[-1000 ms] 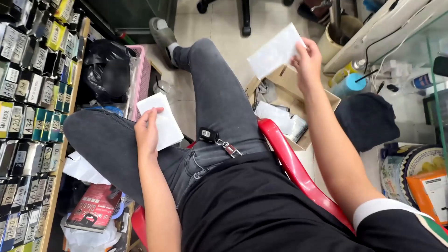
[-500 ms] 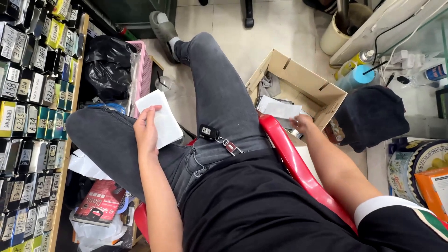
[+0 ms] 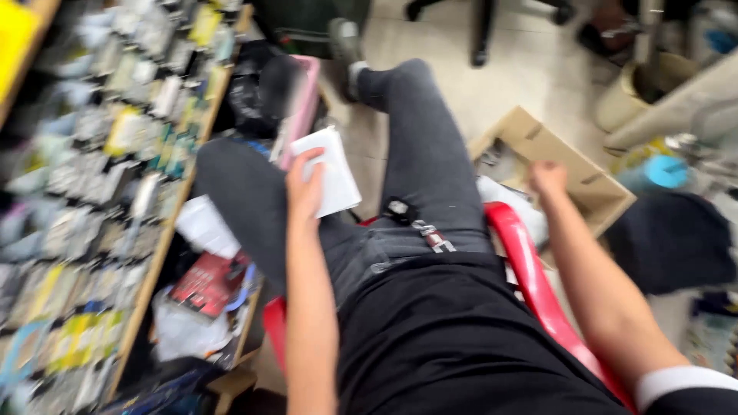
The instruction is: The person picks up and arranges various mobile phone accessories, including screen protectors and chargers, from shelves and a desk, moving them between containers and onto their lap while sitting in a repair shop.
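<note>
The view is blurred by motion. My left hand [image 3: 305,184] holds a stack of white envelopes or cards [image 3: 332,170] above my left thigh. My right hand [image 3: 547,178] hangs beside my right leg, over the open cardboard box [image 3: 573,173] on the floor; its fingers look curled and nothing shows in them. I sit on a red plastic chair [image 3: 530,280], in dark grey jeans and a black top, with a key fob [image 3: 400,209] clipped at my waist.
A wooden shelf [image 3: 165,238] packed with small packaged goods runs along the left. A black bag [image 3: 257,96] and a pink bin [image 3: 301,115] sit by my left knee. White and red packets [image 3: 207,280] lie below the shelf. A dark cap [image 3: 676,238] lies right.
My right hand put the white envelope down into the cardboard box and has come back up empty. The left hand keeps its stack. The camera swung left.
</note>
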